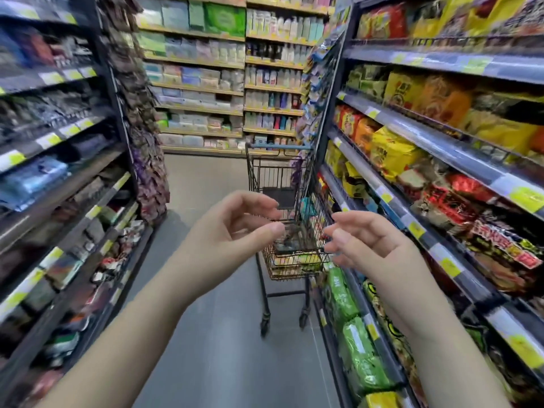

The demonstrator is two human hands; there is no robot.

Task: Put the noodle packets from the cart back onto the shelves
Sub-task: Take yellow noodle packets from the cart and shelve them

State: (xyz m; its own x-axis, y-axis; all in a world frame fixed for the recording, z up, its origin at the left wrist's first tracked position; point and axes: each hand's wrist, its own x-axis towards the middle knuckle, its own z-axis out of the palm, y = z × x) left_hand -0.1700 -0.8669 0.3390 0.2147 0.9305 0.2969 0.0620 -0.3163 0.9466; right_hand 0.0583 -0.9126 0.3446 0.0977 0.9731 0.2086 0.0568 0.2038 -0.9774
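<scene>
Both your hands, left (235, 228) and right (365, 242), hang empty, loosely curled, apart. Packets (297, 260) lie in the cart (276, 163) ahead. Likely light, crinkly, brittle inside: grasp across the flat faces.

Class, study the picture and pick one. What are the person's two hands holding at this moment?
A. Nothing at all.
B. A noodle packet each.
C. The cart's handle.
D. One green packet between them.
A: the left hand and the right hand are raised with loosely curled fingers and are empty, while the cart stands ahead of them, untouched, with packets inside it.
</scene>
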